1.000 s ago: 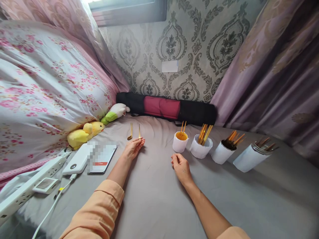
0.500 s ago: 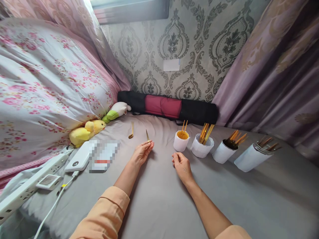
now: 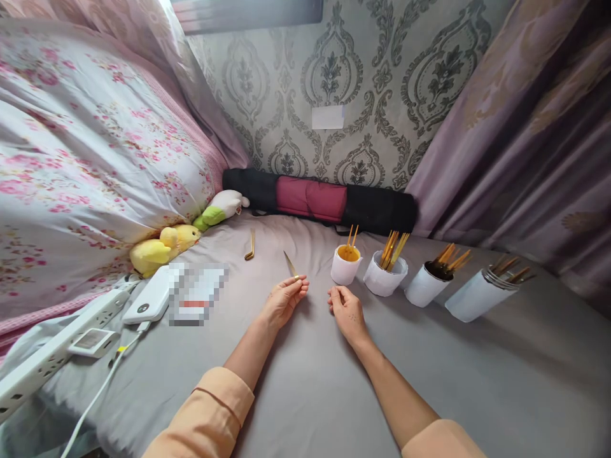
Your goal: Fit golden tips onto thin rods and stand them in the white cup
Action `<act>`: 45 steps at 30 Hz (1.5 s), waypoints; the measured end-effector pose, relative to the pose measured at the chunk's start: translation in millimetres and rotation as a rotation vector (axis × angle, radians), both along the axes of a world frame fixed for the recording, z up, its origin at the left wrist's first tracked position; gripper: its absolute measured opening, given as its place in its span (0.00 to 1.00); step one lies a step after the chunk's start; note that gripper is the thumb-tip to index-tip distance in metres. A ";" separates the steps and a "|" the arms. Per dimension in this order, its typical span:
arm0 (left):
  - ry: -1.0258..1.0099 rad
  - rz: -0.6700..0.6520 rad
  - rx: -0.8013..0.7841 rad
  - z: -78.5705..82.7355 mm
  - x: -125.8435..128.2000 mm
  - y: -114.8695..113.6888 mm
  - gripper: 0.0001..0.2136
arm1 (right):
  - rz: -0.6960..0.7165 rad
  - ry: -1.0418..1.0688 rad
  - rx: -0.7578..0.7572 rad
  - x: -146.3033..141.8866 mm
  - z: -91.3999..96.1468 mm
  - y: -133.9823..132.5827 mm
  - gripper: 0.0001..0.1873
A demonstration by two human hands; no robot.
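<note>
The sheet [image 3: 310, 394] is plain grey. The wallpaper [image 3: 286, 76] is light grey with dark damask medallions. The right curtain [image 3: 534, 133] is mauve with beige motifs. I read the bag [image 3: 311, 198] as black, maroon at centre. The quilt [image 3: 86, 146] is white with pink flower sprays. One toy [image 3: 150, 256] is yellow; the other toy [image 3: 224, 207] is white and green. The held tool [image 3: 291, 264] and bent tool [image 3: 251, 248] are gold-coloured. The cups [image 3: 344, 270] are white outside, the leftmost yellow-orange inside. Sticks [image 3: 391, 249] range from golden yellow to brown. Sleeves [image 3: 205, 407] are peach.
</note>
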State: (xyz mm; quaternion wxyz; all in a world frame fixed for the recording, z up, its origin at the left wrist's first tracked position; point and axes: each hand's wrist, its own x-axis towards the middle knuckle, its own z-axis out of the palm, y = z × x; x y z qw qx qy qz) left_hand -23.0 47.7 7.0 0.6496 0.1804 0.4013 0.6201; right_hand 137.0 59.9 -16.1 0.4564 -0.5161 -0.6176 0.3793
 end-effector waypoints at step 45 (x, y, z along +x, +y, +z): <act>1.454 -0.003 0.621 -19.8 26.5 -44.8 0.14 | 0.230 0.409 -0.172 13.3 31.0 -9.6 0.17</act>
